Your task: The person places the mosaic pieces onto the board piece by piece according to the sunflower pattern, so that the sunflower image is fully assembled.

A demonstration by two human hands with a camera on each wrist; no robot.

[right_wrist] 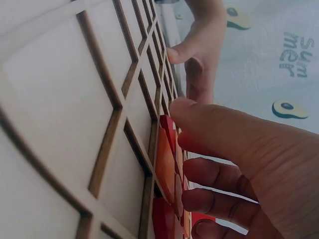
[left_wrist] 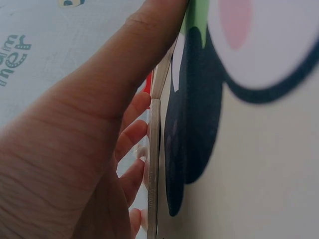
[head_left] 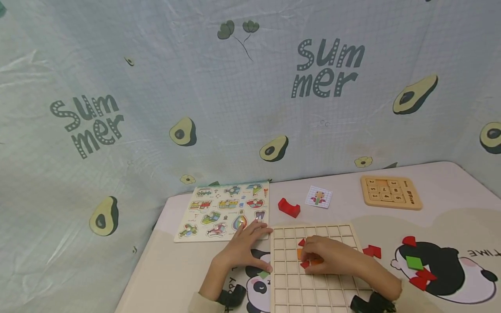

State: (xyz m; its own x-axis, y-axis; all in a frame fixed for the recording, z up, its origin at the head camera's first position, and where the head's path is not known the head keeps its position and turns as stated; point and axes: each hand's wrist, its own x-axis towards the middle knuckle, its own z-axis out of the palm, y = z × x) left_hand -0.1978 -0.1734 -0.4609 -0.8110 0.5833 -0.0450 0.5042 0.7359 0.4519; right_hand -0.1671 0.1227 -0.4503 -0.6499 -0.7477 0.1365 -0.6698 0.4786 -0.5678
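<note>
My left hand (head_left: 243,251) spreads its fingers beside the wooden grid board (head_left: 291,284); the thumb meets its left edge and the fingertips reach the puzzle board (head_left: 227,233). Over the middle of the grid, my right hand (head_left: 328,256) bends its thumb and fingers down around a small red tile (head_left: 304,264). In the right wrist view, a red tile's edge (right_wrist: 167,122) tilts up right below the thumb. Orange tiles (right_wrist: 165,169) and more red tiles lie along the grid there, partly hidden by the fingers.
Red tiles (head_left: 372,251) and a green tile (head_left: 414,262) lie to the right of the grid. Behind it are a red notched block (head_left: 289,208), a picture card (head_left: 318,197) and a wooden number puzzle (head_left: 391,192). A printed curtain (head_left: 235,95) hangs at the back.
</note>
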